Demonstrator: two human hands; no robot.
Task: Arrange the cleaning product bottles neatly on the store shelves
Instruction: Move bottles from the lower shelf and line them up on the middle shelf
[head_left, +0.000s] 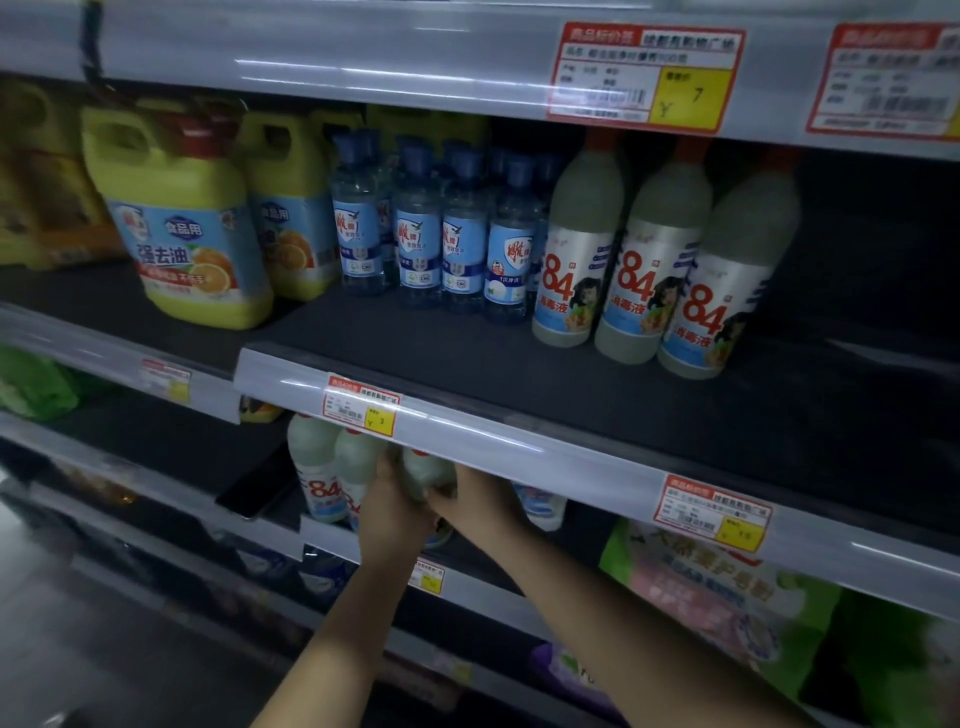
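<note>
On the lower shelf both hands grip one white "84" disinfectant bottle (426, 470) just under the shelf's price rail. My left hand (392, 512) holds its left side and my right hand (470, 496) wraps its right side. Two more white "84" bottles (322, 467) stand directly left of it. One shelf up, three "84" bottles with red caps (654, 270) stand in a row at the right. Several clear bottles with blue caps (436, 228) stand left of them, and yellow detergent jugs (182, 228) stand further left.
The upper shelf board (519, 374) is bare in front of the bottles and at its far right. Price rails with red and yellow tags (358, 405) run along each shelf edge. Green and pink refill bags (727, 592) lie lower right. Another white bottle (543, 506) stands behind my right wrist.
</note>
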